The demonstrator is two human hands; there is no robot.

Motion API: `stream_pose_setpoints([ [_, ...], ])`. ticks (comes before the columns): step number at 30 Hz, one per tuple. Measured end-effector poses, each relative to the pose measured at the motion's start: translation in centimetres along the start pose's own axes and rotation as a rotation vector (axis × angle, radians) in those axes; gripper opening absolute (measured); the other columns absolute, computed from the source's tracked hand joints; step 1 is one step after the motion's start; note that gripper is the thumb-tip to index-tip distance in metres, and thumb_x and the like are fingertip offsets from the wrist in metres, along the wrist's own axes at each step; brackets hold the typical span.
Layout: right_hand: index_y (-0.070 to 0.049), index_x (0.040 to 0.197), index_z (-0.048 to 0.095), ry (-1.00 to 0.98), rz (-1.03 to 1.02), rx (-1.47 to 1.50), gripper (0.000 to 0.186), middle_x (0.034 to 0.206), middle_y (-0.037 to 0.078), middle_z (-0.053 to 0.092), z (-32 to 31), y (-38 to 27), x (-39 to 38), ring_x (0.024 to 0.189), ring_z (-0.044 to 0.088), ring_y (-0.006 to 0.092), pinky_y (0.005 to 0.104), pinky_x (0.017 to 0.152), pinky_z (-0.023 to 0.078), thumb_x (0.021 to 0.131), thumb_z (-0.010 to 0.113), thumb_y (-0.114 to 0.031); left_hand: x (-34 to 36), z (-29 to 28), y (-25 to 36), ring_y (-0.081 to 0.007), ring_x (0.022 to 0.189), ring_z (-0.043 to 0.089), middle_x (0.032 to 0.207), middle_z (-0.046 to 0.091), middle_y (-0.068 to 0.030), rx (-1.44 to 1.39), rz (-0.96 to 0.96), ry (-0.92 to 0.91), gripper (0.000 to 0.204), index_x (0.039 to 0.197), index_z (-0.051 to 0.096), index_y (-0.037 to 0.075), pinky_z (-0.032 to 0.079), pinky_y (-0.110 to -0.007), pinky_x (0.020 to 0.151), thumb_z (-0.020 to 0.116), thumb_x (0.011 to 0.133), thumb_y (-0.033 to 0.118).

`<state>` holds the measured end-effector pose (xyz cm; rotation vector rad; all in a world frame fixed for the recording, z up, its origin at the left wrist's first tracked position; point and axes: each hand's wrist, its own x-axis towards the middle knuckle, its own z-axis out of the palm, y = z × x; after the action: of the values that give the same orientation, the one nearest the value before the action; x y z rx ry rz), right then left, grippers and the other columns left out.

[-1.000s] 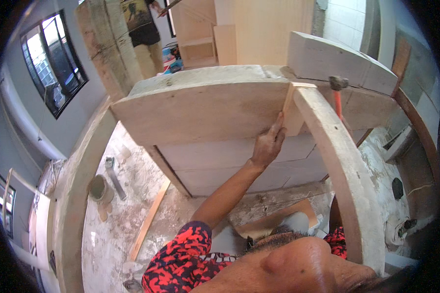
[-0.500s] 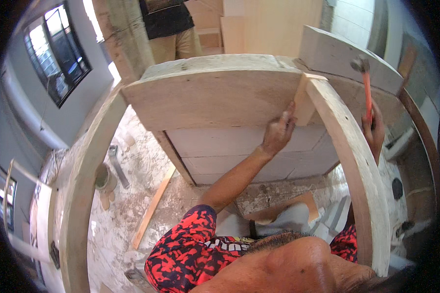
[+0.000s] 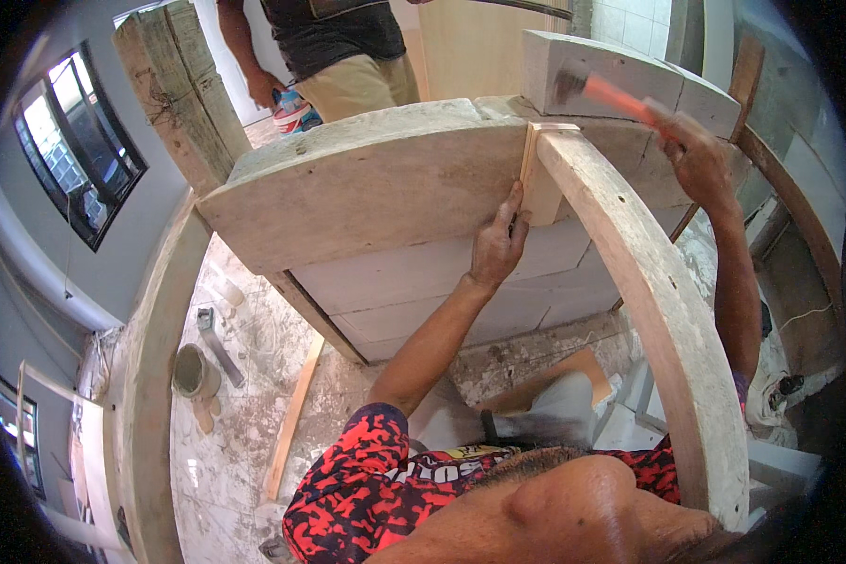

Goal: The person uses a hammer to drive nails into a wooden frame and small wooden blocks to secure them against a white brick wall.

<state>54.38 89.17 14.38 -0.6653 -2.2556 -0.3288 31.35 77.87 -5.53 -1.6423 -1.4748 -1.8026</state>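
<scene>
My right hand (image 3: 696, 155) grips an orange-handled hammer (image 3: 630, 103), raised over the upper right of the joint, its head blurred. My left hand (image 3: 498, 240) holds a pale thin wooden piece (image 3: 540, 177) against the face of the plastered crossboard (image 3: 367, 179), index finger extended along it and other fingers bent. The wooden piece sits beside the end of a dusty beam (image 3: 658, 329) that runs from the crossboard down past my right side.
A person in dark shirt (image 3: 324, 33) stands beyond the crossboard. A rough post (image 3: 174, 89) and long side beam (image 3: 150, 357) are left; a grey block (image 3: 616, 66) rests at back right. A bucket (image 3: 193, 376) and wooden strip (image 3: 296, 414) lie on the floor.
My right hand and hammer have risen from behind the beam, the hammer now swung leftward toward the joint. My left hand stays on the wooden piece. The other person has moved more into view.
</scene>
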Motion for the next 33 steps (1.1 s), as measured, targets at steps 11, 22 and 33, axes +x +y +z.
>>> stream_pose_setpoints([
  [11, -0.018, 0.126, 0.050, 0.077, -0.003, 0.152, 0.043, 0.099, 0.009, 0.062, 0.7, -0.2, -1.4, 0.084, 0.060, 0.0192, 0.0329, 0.077, 0.048, 0.084, 0.058, -0.013, -0.2, 0.1, -0.1, -0.0348, 0.078, 0.064, 0.105, 0.059, -0.0229, -0.004, -0.051, -0.035, 0.043, 0.127, 0.043, 0.002, 0.051, -0.037, 0.062, 0.055, 0.086, 0.009],
  [22, 0.001, 0.121, 0.045, -0.338, 0.847, 1.452, 0.048, 0.061, 0.000, 0.043, 10.9, -8.0, -21.1, 0.043, 0.041, 0.0095, 0.0244, 0.039, 0.036, 0.090, 0.049, -0.035, -0.3, 0.3, -0.1, -0.0319, 0.071, 0.064, 0.093, 0.061, -0.0235, 0.053, -0.037, -0.035, 0.044, 0.128, 0.044, 0.003, 0.050, -0.035, 0.060, 0.054, 0.087, 0.012],
  [33, 0.000, 0.125, 0.042, -0.501, 0.490, 1.618, 0.046, 0.062, -0.001, 0.043, 13.1, -16.3, -16.1, 0.046, 0.041, 0.0071, 0.0228, 0.041, 0.035, 0.091, 0.047, -0.032, 0.1, 1.2, -2.1, -0.0382, 0.082, 0.061, 0.111, 0.057, -0.0225, 0.162, 0.126, 0.030, 0.035, 0.119, 0.048, 0.000, 0.049, -0.038, 0.071, 0.053, 0.087, 0.012],
])
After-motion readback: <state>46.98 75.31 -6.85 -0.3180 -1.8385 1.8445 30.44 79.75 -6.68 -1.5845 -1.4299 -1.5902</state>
